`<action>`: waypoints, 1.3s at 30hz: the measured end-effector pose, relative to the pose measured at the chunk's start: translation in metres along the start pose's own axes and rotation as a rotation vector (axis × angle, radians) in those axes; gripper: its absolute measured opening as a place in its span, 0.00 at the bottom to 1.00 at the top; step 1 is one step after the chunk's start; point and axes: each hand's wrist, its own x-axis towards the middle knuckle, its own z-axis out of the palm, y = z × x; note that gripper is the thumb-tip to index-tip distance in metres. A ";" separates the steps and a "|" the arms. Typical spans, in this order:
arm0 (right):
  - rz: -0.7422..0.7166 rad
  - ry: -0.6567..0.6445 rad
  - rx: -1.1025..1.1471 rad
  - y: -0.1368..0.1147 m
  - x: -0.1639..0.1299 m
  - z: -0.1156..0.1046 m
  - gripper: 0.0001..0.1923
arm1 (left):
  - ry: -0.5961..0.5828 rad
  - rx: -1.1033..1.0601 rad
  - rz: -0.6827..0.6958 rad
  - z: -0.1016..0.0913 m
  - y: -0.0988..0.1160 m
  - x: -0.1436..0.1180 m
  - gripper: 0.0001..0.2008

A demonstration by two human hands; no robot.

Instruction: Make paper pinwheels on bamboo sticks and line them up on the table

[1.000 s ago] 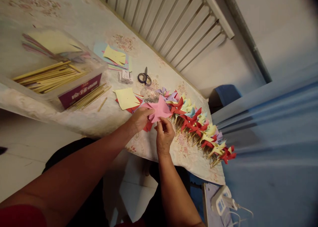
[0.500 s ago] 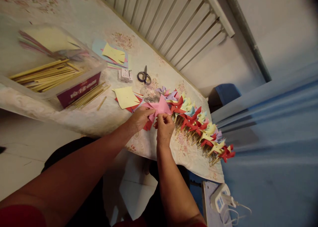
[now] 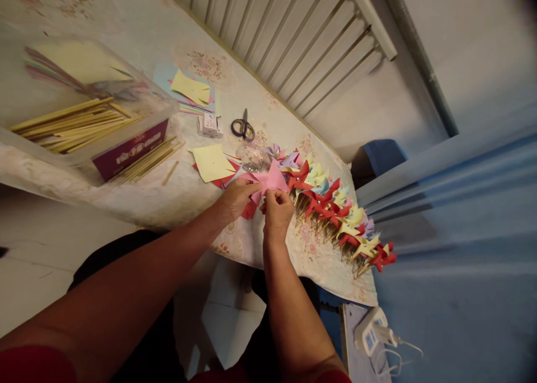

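Left hand [image 3: 235,197]: fingers closing on the near-left edge of the pink paper pinwheel [image 3: 268,181], thumb pressing on top. Right hand [image 3: 277,214]: fingertips pinching the same piece from below, close to its centre, other fingers curling in. Both hands holding the piece just above the table edge [image 3: 176,218], touching each other across it.

Handling, as judged: thin card, very light, bending readily and creasing if squeezed; folded tips likely springing back unless pinned at the centre. Best grip appearing to be at the centre where the tips meet, with a second light hold on one outer flap. Exact fold state under the fingers not visible.

Surroundings: row of finished pinwheels [image 3: 335,209] lying just right of the right hand, running away to the right. Yellow paper square [image 3: 212,162] lying beyond the left hand; scissors [image 3: 243,128] farther off beyond both hands. Clear tub of sticks [image 3: 79,128] standing well left of the left hand.
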 end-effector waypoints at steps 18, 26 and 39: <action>0.072 -0.006 0.055 -0.004 0.001 0.001 0.09 | 0.013 0.071 -0.004 0.001 0.002 0.000 0.14; 0.064 -0.001 0.036 -0.004 0.001 0.001 0.09 | 0.038 0.088 0.019 0.000 0.003 0.000 0.16; -0.058 0.209 -0.069 -0.018 -0.004 -0.020 0.13 | 0.056 0.110 0.027 0.000 0.005 0.001 0.13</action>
